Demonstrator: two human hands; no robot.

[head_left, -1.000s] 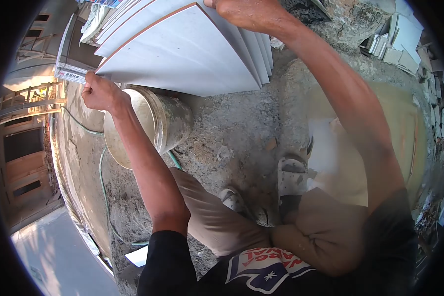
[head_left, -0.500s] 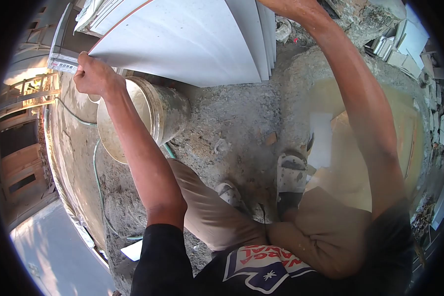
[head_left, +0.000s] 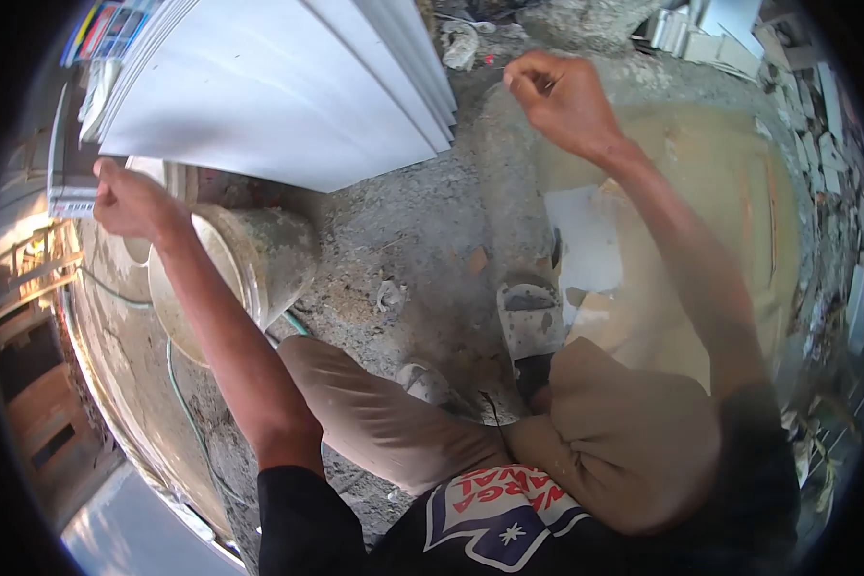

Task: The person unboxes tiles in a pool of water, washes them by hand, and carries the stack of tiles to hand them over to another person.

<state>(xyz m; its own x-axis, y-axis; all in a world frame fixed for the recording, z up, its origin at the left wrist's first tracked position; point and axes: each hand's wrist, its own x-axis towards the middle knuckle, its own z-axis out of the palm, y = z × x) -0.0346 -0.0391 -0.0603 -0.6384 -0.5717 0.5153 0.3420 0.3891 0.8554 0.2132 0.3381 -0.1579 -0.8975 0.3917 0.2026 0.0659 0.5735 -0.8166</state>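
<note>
Panels are standing on edge in a close stack at the upper left, and through the head camera I am seeing the broad white face of the front one, a darker smudge showing near its lower left. I am positioning the left hand just beside that panel's lower left corner; its fingers are curling inward, nearly closed, and I cannot tell whether they are pinching the corner or merely resting close to it. Near them a pale bar is showing a printed label.

I am holding the right hand in the air, to the right of the stack and well apart from it; its fingers are bending loosely, leaving a gap inside the curl, and they are gripping nothing.

Below the stack, a stained bucket is lying behind the left forearm, its mouth facing left, with a green hose trailing beside it. A white slab is lying near a sandal, and broken pieces are piling up at the upper right.
</note>
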